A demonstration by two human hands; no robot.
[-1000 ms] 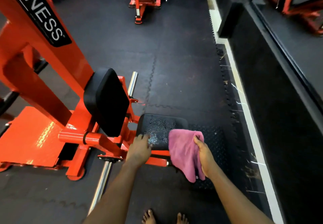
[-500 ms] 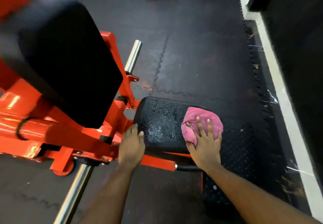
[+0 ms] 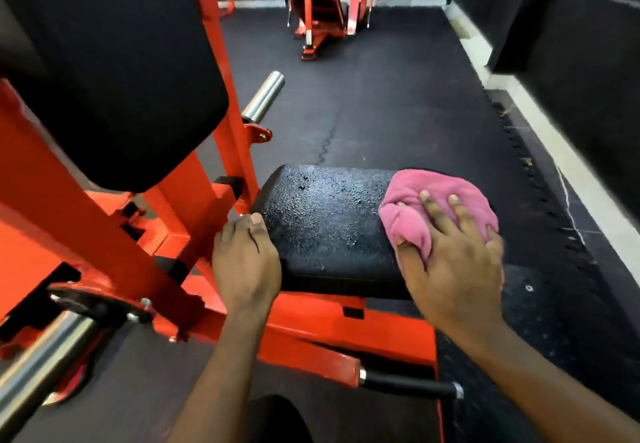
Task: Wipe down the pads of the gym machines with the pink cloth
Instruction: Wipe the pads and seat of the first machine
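Pink cloth (image 3: 440, 207), where is mine sitting right now?

You have it bunched on the right end of the seat pad (image 3: 329, 228), lower right of centre in the frame, under your right hand (image 3: 453, 262). That hand lies flat on it, fingers spread and straight, pressing down rather than clutching.

And my left hand (image 3: 246, 262)?

It rests on the pad's near left corner, thumb up on the top edge. Your fingers drop out of sight behind the hand, so I cannot tell whether they hook round the edge or just lean there.

What could go wrong from here?

Droplets cover the pad left of the cloth, so that stretch looks unwiped. With a flat palm and no grip, the wad may roll or slide out from under you on the wet surface and drop off the right edge to the floor mat (image 3: 398, 107). A loose ball also skips, leaving streaks. If you sweep left, your left hand sits in the path, and the corner under it would be missed. The back pad (image 3: 114, 72) looms large at upper left, probably close to your head, so lean in with care
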